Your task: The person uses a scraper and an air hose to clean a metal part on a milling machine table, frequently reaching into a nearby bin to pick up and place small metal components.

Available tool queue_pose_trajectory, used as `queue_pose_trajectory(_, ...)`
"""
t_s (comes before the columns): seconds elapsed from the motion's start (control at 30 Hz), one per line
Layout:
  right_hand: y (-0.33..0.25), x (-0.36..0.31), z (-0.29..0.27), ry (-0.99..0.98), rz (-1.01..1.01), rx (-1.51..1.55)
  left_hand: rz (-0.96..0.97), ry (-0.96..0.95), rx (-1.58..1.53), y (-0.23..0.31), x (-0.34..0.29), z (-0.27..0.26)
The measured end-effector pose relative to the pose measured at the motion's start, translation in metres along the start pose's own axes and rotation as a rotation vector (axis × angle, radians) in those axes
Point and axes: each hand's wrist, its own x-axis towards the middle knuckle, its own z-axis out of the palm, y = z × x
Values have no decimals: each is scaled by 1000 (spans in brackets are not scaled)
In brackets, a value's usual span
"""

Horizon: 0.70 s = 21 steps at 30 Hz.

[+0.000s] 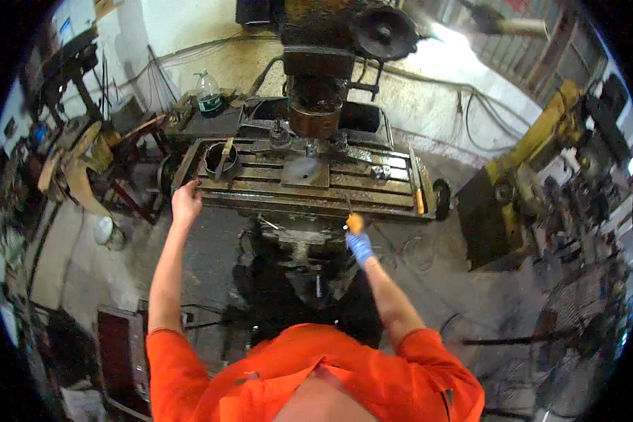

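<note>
My left hand (187, 203) is bare and sits by the front left edge of a milling machine table (260, 193). Its fingers are drawn together around something too small or dark to make out. In front of the table's middle, my right hand (359, 246) wears a blue glove and is closed on a thin-shafted tool (349, 204), pointing up toward the table. An orange-yellow patch shows at the fingers; I cannot tell whether it is handle or glove. On the table's left stands a round dark pot (211, 160) with a brush (225, 156) leaning in it.
The machine's spindle head (315, 116) hangs over a flat metal plate (305, 173). An orange-handled tool (420, 202) lies at the table's right end. Behind, a clear plastic bottle (208, 95) stands on a bench. A yellow-and-dark machine (496, 211) is at the right.
</note>
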Motion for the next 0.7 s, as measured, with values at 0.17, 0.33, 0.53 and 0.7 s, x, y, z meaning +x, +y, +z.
queue_pose_trajectory(0.17, -88, -52, -11, 220, -234, -13, -210, -83, -199, -26, -44, -5)
queue_pose_trajectory(0.33, -215, -80, -45, 108, -424, -532, -394, -216, -465, -86, -80, 17)
queue_pose_trajectory(0.53, -269, -58, 21, -173, -187, -1399, -322, -295, -349, -51, -86, 25)
queue_pose_trajectory(0.7, -284, 19, 52, -8, -172, -1250, -183, -369, -344, -25, -78, 18)
